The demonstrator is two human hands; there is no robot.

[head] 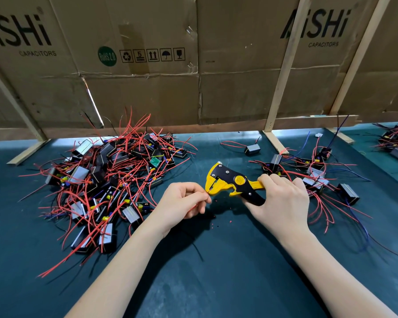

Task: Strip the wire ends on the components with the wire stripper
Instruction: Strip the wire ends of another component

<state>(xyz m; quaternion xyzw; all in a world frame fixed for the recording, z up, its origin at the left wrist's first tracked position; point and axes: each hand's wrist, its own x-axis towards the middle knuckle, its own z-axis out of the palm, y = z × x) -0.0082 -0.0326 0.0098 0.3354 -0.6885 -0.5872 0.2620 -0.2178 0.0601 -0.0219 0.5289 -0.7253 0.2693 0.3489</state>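
Note:
My right hand (282, 200) grips the handles of a yellow and black wire stripper (230, 181), its jaws pointing left. My left hand (184, 200) pinches a thin red wire (194, 206) between thumb and fingers, and the wire's tip sits in the stripper's jaws. The part of this wire below my fingers is mostly hidden. A big pile of black box components with red wires (106, 180) lies to the left on the dark teal mat. A smaller group of components (315, 173) lies to the right, behind my right hand.
Small red insulation bits (216, 222) dot the mat (228, 260) below the stripper. One lone component (253, 149) sits at the back centre. A cardboard wall (193, 65) on wooden struts closes the back. More components (395, 143) lie at the far right.

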